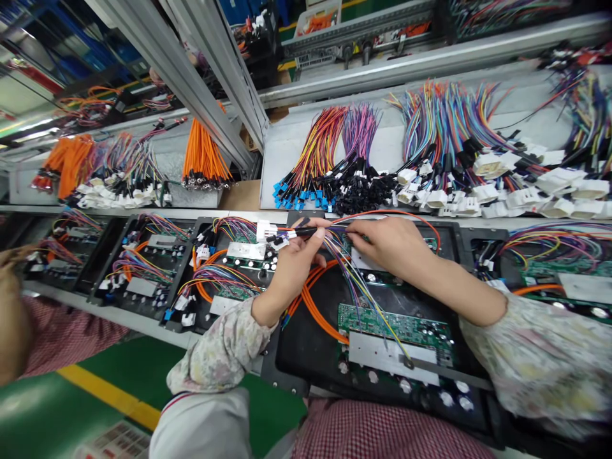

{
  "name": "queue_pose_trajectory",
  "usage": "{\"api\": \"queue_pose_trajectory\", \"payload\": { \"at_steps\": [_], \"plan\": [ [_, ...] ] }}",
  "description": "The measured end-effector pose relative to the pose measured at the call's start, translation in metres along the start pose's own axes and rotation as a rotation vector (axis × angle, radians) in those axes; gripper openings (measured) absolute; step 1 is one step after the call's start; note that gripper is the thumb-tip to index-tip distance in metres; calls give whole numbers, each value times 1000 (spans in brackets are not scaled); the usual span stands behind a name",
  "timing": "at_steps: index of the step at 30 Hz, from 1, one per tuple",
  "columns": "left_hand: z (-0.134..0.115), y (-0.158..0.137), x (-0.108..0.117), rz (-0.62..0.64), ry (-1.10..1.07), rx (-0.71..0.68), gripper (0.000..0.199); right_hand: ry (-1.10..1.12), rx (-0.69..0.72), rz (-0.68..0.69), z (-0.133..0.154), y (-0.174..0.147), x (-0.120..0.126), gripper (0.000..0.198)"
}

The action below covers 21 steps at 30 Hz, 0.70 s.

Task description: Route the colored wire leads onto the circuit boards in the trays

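Note:
My left hand (294, 271) is closed around a wire harness, pinching its dark sleeved part between thumb and fingers. A white connector (266, 231) and smaller black and white plugs stick out to the left of those fingers. Close by on the right, my right hand (389, 242) pinches the same harness's wires at its fingertips. Loose multicoloured wires (356, 280) hang from between the hands toward a green circuit board (396, 325) with a silver metal plate. This board lies in a black tray (306, 350), where orange cables (318, 312) curve up on the left.
Behind the trays, a ledge carries bundles of red-yellow wires (318, 153), purple wires (359, 137) and multicoloured harnesses (444, 127). More board trays (138, 261) line up leftward. A metal post (210, 76) rises at the back. Another person's arm (12, 319) shows at the left edge.

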State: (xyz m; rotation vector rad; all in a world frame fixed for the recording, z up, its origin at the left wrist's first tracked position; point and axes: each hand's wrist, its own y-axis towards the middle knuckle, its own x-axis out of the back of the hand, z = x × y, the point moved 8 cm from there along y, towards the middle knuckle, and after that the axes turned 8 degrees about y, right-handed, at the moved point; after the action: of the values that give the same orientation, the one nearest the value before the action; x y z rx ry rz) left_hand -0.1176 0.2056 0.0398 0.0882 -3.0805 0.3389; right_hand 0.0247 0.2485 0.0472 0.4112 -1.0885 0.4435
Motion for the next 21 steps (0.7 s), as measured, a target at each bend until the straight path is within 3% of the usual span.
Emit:
{"api": "queue_pose_trajectory", "payload": {
  "at_steps": [6, 10, 14, 17, 21],
  "plan": [
    [1, 1, 0, 10, -2, -3, 21, -37, 33, 50, 5, 1, 2, 34],
    [-1, 1, 0, 23, -3, -43, 21, 9, -45, -38, 16, -12, 22, 34],
    [-2, 2, -3, 63, -18, -65, 17, 120, -75, 92, 26, -31, 26, 29],
    [1, 1, -7, 104, -58, -37, 16, 177, -96, 149, 8, -44, 36, 34],
    [1, -2, -14, 175, -158, 21, 17, 72, -258, -111, -44, -63, 73, 43]
  ]
}}
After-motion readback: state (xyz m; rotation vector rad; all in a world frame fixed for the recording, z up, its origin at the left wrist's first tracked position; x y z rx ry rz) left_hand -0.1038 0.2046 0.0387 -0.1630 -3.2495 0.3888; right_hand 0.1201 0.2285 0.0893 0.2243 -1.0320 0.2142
